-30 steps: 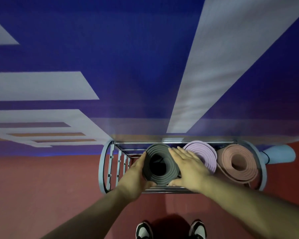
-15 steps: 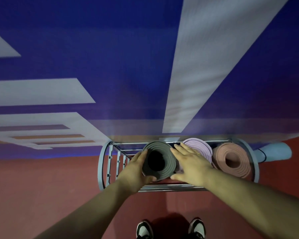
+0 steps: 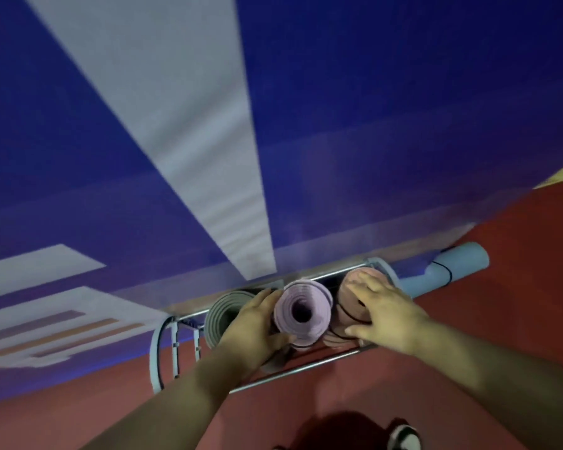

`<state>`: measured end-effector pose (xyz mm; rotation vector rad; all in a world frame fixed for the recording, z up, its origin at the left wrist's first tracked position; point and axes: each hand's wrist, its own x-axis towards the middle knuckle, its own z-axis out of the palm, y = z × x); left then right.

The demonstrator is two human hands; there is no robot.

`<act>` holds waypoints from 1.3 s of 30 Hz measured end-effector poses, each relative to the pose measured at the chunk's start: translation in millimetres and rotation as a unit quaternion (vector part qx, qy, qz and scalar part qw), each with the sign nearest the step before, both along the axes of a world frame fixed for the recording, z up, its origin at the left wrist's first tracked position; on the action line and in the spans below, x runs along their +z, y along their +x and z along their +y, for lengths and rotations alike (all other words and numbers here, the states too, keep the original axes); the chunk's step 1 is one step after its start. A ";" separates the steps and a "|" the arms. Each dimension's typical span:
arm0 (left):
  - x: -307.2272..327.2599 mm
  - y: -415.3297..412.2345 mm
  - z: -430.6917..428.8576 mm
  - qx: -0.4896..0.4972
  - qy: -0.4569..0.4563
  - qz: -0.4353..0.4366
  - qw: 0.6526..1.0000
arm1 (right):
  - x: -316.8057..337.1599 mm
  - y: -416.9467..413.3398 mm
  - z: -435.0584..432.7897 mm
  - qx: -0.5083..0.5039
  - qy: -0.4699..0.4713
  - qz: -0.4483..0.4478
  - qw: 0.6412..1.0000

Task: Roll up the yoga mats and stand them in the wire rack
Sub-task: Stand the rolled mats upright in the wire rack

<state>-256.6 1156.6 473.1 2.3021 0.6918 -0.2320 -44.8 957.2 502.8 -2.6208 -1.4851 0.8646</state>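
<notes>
Over the rack (image 3: 157,358), left hand (image 3: 254,323) around lilac mat (image 3: 306,297), right hand (image 3: 384,310) flat.

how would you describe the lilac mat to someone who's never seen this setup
Look for the wire rack on the red floor against the blue and white wall. Three rolled mats stand in it in a row; the lilac mat is the middle one. It is pale purple, between the grey mat on the left and the salmon mat on the right.
</notes>
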 end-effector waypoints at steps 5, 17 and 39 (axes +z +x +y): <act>27.3 79.5 -53.5 -0.043 0.009 -0.006 0.999 | 28.0 61.9 -76.5 -0.068 -0.002 0.006 0.998; 59.7 329.9 -254.0 -0.155 0.008 -0.036 0.987 | 84.1 263.4 -294.6 -0.160 0.006 -0.031 0.987; -33.5 683.5 -359.2 -0.229 0.034 -0.023 0.973 | -8.2 587.3 -423.4 -0.260 0.009 0.006 0.966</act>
